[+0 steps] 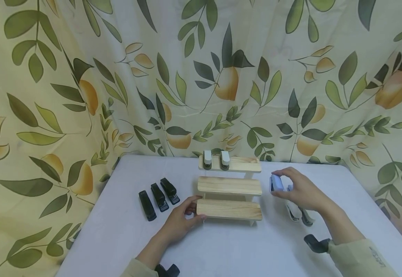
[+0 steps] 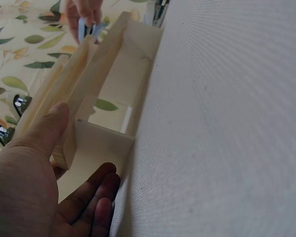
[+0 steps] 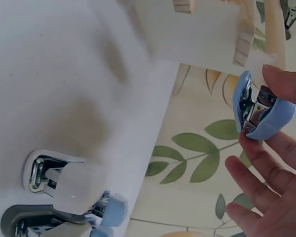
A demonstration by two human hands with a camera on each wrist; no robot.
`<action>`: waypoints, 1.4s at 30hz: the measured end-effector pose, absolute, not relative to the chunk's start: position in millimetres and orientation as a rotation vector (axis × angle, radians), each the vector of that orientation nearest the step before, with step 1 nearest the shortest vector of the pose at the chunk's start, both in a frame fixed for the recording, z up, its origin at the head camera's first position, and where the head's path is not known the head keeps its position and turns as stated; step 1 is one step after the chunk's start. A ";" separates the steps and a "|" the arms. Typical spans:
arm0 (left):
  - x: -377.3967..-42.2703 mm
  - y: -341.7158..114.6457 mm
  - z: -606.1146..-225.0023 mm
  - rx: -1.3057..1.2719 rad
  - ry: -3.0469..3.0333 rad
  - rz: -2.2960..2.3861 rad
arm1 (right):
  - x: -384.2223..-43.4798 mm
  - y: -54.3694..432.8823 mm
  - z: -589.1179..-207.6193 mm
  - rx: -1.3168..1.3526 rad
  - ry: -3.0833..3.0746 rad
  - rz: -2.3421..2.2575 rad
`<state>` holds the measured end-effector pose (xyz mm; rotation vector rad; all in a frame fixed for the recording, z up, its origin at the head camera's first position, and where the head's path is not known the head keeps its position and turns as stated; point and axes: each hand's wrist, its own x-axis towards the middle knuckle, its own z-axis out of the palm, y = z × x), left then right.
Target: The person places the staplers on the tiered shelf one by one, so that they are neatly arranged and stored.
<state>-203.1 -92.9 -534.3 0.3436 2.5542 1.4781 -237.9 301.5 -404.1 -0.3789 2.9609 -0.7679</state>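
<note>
My right hand pinches a small light-blue stapler between thumb and fingers, raised beside the right end of a three-tier wooden display stand. In the right wrist view the blue stapler shows its metal inside, with the other fingers spread loosely. My left hand holds the left end of the stand's lowest tier; in the left wrist view the thumb lies against the board and several fingers extend beneath. Two white staplers, one left and one right, stand on the top tier.
Three black staplers lie in a slanted row left of the stand. Under the right hand are a white stapler, a grey one and light-blue ones. A leaf-and-fruit patterned curtain hangs behind the white table.
</note>
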 end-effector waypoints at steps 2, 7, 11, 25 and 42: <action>-203.0 -92.9 -534.2 0.343 2.548 1.484 | -238.7 300.5 -402.4 -0.383 2.966 -0.772; -202.7 -92.6 -534.0 0.336 2.537 1.493 | -240.8 297.1 -397.1 -0.392 2.982 -0.789; -202.9 -92.5 -534.3 0.331 2.536 1.495 | -241.7 293.0 -392.2 -0.405 2.989 -0.808; -202.4 -91.6 -531.7 0.322 2.527 1.493 | -243.4 283.3 -380.3 -0.452 3.005 -0.867; -202.7 -91.6 -534.6 0.320 2.550 1.479 | -249.0 269.0 -373.4 -0.566 3.004 -0.935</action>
